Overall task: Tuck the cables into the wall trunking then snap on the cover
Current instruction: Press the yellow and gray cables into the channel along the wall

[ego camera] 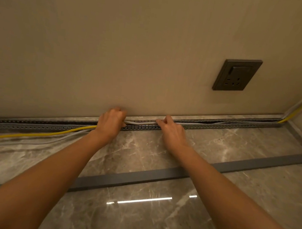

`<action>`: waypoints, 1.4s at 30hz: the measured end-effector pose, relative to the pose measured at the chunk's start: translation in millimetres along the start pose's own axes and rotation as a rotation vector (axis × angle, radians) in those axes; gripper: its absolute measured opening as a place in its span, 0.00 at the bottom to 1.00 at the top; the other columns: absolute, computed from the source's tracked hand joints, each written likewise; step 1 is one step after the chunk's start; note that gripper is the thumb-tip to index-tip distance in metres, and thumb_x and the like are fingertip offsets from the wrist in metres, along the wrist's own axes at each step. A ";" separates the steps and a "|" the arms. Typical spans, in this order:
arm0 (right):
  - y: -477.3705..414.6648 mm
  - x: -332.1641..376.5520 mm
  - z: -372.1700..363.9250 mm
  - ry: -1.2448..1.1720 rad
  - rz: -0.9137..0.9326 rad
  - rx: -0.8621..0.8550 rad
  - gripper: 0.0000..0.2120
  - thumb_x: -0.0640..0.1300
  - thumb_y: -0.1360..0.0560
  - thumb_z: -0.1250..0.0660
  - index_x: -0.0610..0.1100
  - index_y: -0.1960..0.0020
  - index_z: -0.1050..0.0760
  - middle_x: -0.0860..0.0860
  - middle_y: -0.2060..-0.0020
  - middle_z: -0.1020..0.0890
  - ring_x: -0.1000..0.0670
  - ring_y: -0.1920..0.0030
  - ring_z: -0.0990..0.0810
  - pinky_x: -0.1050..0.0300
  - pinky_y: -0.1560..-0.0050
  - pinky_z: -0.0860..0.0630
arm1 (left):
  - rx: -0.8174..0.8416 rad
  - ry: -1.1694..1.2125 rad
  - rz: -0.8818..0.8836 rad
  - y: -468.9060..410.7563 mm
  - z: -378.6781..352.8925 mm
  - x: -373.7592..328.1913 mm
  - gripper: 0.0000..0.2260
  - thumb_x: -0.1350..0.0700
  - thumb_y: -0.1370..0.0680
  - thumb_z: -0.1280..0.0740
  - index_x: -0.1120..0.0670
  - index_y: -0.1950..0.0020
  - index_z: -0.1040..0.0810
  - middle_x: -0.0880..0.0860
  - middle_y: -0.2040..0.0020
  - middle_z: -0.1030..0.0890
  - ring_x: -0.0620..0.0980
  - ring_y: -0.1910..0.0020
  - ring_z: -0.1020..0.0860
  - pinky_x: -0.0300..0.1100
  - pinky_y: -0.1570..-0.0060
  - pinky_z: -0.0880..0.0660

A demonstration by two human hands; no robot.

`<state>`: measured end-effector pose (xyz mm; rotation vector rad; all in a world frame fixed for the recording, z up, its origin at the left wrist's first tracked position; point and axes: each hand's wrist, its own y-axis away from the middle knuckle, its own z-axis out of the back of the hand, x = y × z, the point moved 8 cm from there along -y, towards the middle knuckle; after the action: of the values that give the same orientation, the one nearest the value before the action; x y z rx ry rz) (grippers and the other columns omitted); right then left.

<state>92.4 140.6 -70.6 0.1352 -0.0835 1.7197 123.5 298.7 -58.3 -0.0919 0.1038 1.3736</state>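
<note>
A grey slotted trunking [142, 127] runs along the foot of the wall, open on top. White cables [139, 122] lie in it between my hands. My left hand [110, 122] is closed around the cable bundle at the trunking's middle. My right hand [171, 131] pinches the white cables a little to the right, fingertips at the channel. A yellow cable [35, 134] and pale cables [29, 140] trail out left of my left hand across the floor. The long grey cover [157, 176] lies flat on the floor under my forearms.
A dark wall socket [236, 75] sits on the beige wall at upper right. Yellow and white cables [299, 107] run up the right corner. The floor is glossy grey marble tile [151, 224].
</note>
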 end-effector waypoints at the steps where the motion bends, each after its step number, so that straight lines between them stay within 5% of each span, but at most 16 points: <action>1: 2.6 1.1 -2.8 0.002 0.026 0.013 0.24 0.31 0.22 0.43 0.43 0.28 0.37 0.39 0.34 0.31 0.38 0.44 0.22 0.45 0.44 0.25 | -0.007 0.007 0.000 -0.6 0.4 0.2 0.05 0.63 0.24 0.35 0.66 0.53 0.24 0.64 0.48 0.22 0.63 0.48 0.23 0.52 0.55 0.27; 10: 4.0 7.7 -2.4 0.071 0.080 0.038 0.23 0.31 0.25 0.41 0.38 0.30 0.36 0.41 0.35 0.27 0.41 0.37 0.26 0.49 0.37 0.29 | -0.089 -0.169 -0.198 11.4 -0.3 -23.1 0.07 0.72 0.30 0.34 0.66 0.54 0.22 0.67 0.56 0.20 0.67 0.58 0.21 0.53 0.67 0.24; 14: -0.2 8.3 -1.5 0.114 0.076 0.058 0.19 0.34 0.24 0.40 0.38 0.34 0.32 0.41 0.37 0.26 0.41 0.39 0.24 0.48 0.40 0.28 | -0.041 -0.298 -0.319 8.8 -4.3 -34.8 0.08 0.69 0.26 0.37 0.66 0.49 0.23 0.66 0.50 0.20 0.65 0.52 0.20 0.53 0.59 0.22; 17: 4.1 6.4 -11.0 0.079 0.051 0.046 0.24 0.35 0.24 0.40 0.39 0.29 0.38 0.42 0.33 0.30 0.41 0.33 0.31 0.47 0.35 0.32 | -0.025 -0.381 -0.331 13.7 -2.7 -41.8 0.04 0.69 0.31 0.30 0.65 0.57 0.19 0.63 0.57 0.18 0.62 0.58 0.19 0.49 0.68 0.21; 20: 8.8 3.5 -18.5 0.007 0.038 0.055 0.28 0.34 0.24 0.41 0.41 0.26 0.43 0.43 0.30 0.34 0.41 0.30 0.38 0.45 0.32 0.35 | -0.022 -0.410 -0.325 18.9 -11.6 -41.1 0.06 0.69 0.30 0.32 0.67 0.53 0.21 0.64 0.54 0.20 0.63 0.55 0.20 0.50 0.65 0.21; 23: 8.4 4.4 -16.6 -0.022 0.019 0.032 0.28 0.34 0.25 0.41 0.41 0.26 0.42 0.43 0.30 0.34 0.42 0.29 0.40 0.46 0.31 0.37 | -0.074 -0.445 -0.349 26.7 -13.0 -40.4 0.19 0.70 0.49 0.20 0.64 0.62 0.20 0.60 0.68 0.20 0.57 0.73 0.21 0.41 0.82 0.26; 27: 7.2 7.9 -14.2 -0.039 -0.017 0.037 0.26 0.35 0.25 0.40 0.40 0.28 0.40 0.42 0.30 0.36 0.42 0.29 0.40 0.46 0.31 0.37 | -0.083 -0.396 -0.379 26.5 -15.6 -40.1 0.20 0.71 0.56 0.19 0.62 0.71 0.22 0.58 0.73 0.22 0.56 0.78 0.23 0.39 0.87 0.32; 29: 6.5 7.3 -13.3 -0.050 -0.032 0.045 0.26 0.36 0.25 0.40 0.40 0.28 0.39 0.42 0.30 0.36 0.42 0.29 0.39 0.46 0.30 0.38 | -0.066 -0.396 -0.343 25.0 -7.7 -43.8 0.16 0.69 0.52 0.19 0.62 0.71 0.22 0.59 0.71 0.21 0.57 0.74 0.21 0.41 0.84 0.29; 31: 5.9 7.0 -12.9 -0.066 -0.042 0.065 0.25 0.37 0.25 0.40 0.40 0.28 0.38 0.43 0.30 0.35 0.42 0.29 0.39 0.45 0.30 0.38 | 0.001 -0.306 -0.280 19.5 -7.6 -43.9 0.07 0.70 0.34 0.27 0.65 0.58 0.21 0.63 0.57 0.20 0.62 0.58 0.20 0.49 0.68 0.24; 33: 6.1 6.7 -13.7 -0.082 -0.041 0.097 0.26 0.38 0.25 0.40 0.40 0.28 0.39 0.43 0.29 0.36 0.42 0.29 0.38 0.46 0.29 0.39 | 0.050 -0.269 -0.180 9.3 -10.2 -37.1 0.09 0.68 0.26 0.37 0.65 0.47 0.23 0.63 0.45 0.23 0.62 0.46 0.23 0.52 0.55 0.25; 39: 12.8 6.5 -10.8 -0.114 -0.051 0.093 0.28 0.37 0.26 0.39 0.39 0.27 0.41 0.41 0.29 0.35 0.42 0.28 0.38 0.45 0.25 0.43 | 0.102 -0.189 -0.146 9.7 -12.7 -32.5 0.12 0.67 0.24 0.40 0.63 0.43 0.23 0.62 0.42 0.23 0.62 0.43 0.24 0.52 0.50 0.26; 42: 11.9 21.0 -4.5 -0.095 -0.010 0.009 0.23 0.34 0.27 0.39 0.35 0.32 0.34 0.40 0.34 0.30 0.41 0.32 0.33 0.48 0.29 0.39 | 0.082 0.092 -0.119 12.5 -8.2 -11.9 0.14 0.67 0.24 0.39 0.61 0.40 0.24 0.64 0.41 0.22 0.62 0.42 0.24 0.52 0.45 0.26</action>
<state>77.4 159.9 -72.0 0.2239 -0.1449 1.7039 108.8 288.5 -64.9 -0.0911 0.2279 1.2451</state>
